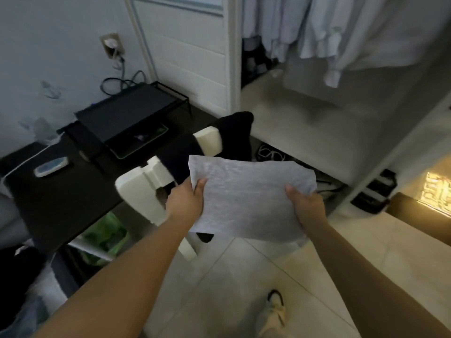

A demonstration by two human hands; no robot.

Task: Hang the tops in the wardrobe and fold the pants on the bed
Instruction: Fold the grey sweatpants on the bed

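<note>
Item: folded grey garment, a flat rectangular bundle held in mid-air above the tiled floor, in front of the open wardrobe.

Grip: left hand closed on the bundle's left edge, thumb on top; right hand closed on its right edge, thumb on top, fingers hidden beneath.

Orientation: long axis runs left to right between the hands; the far edge points toward the wardrobe shelf, the face tilted up toward the camera.

Progress: pale tops already hang inside the wardrobe. This piece appears folded, so the folding step for it looks done; only putting it down seems left. Whether it is pants cannot be told. A dark garment lies draped over the white chair beside the black desk, apparently still to sort. The bed is not clearly in view.
</note>
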